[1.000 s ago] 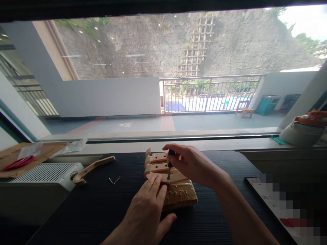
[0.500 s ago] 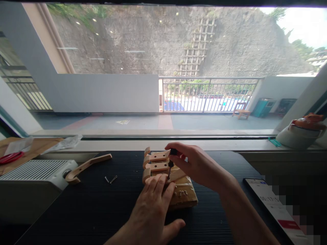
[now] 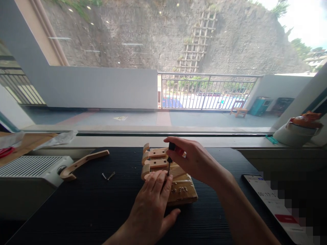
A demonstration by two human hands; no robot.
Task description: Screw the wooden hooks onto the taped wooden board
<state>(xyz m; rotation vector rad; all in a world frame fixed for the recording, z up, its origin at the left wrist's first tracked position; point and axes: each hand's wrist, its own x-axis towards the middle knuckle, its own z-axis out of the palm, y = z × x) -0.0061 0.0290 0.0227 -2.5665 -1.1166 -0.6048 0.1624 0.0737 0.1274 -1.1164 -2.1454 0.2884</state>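
Note:
My right hand grips a screwdriver with a dark and red handle, held upright. Its thin shaft runs down to beside the fingertips of my left hand. That hand lies over the nearest wooden hook, fingers stretched out and pressing down, thumb spread to the side. Under the hooks is a tape-wrapped brown block. Two more curved wooden hooks with dark holes lie farther back on it. Small screws sit on its near right part. The screwdriver's tip is hard to make out behind the fingers.
A loose wooden hook leans against a white heater at left. Screws lie on the black table. A phone with a running timer is at right. The window sill borders the far edge.
The view has tilted and shifted slightly, so the scene sits a little higher. Both hands keep their places at the block, with the screwdriver still upright in my right hand.

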